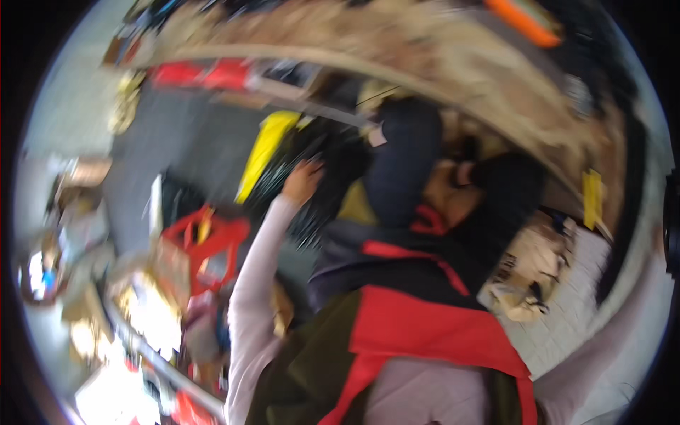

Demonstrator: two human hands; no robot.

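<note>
My left hand point(303, 180) reaches out over a black plastic bag point(283, 212), at the end of a pale pink sleeve. Motion smears its fingers, so whether they grip the plastic cannot be made out. Just left of the hand, a bright yellow strip or packet point(268, 152) lies along the bag's edge. My right arm point(609, 354) stretches away toward the right rim, and its hand is out of the picture.
A wooden workbench point(397, 42) curves across the top, with an orange object point(524, 21) on it. A red plastic stool point(209, 248) stands at left, near boxes and clutter. At right, a beige cloth bag point(531, 269) lies on pale floor. My dark-trousered knees are in front.
</note>
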